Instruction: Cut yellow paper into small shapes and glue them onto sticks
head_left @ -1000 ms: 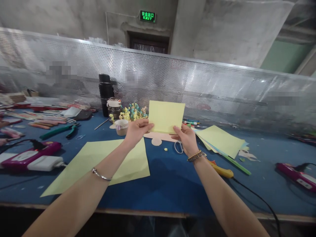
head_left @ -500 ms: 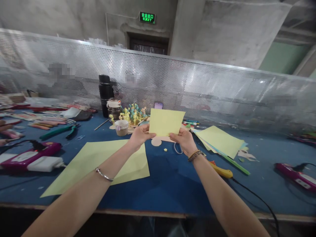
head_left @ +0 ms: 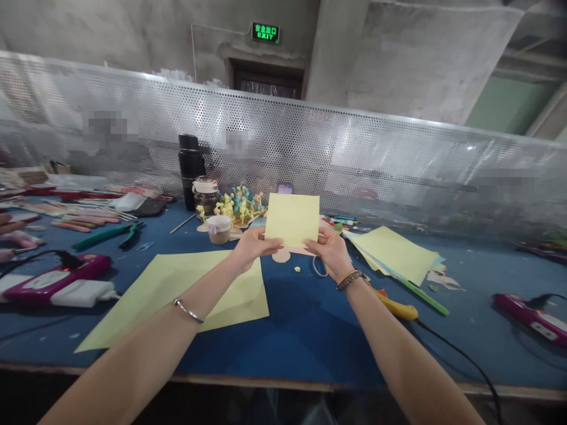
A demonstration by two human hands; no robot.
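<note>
A small yellow sheet (head_left: 293, 218) is held up above the table between my two hands. My left hand (head_left: 253, 247) pinches its lower left corner, thumb in front and fingers behind. The lower right corner is gripped the same way by my right hand (head_left: 330, 249). Under my left forearm lies a large yellow sheet (head_left: 168, 289), flat on the blue table (head_left: 310, 342). Beyond the hands are a round beige piece (head_left: 280, 255) and a tiny yellow scrap (head_left: 297, 269).
At the right lie yellow sheets (head_left: 394, 251), a green knife (head_left: 425, 297) and a corded yellow tool (head_left: 398, 308). Behind stand a black bottle (head_left: 190, 168), a cup (head_left: 219, 230) and small figures (head_left: 239, 203). Pliers (head_left: 104, 236) and a power strip (head_left: 57, 280) sit left.
The small yellow sheet now faces me more squarely; its right edge has shifted left and stands more upright. Both hands still hold it in nearly the same place.
</note>
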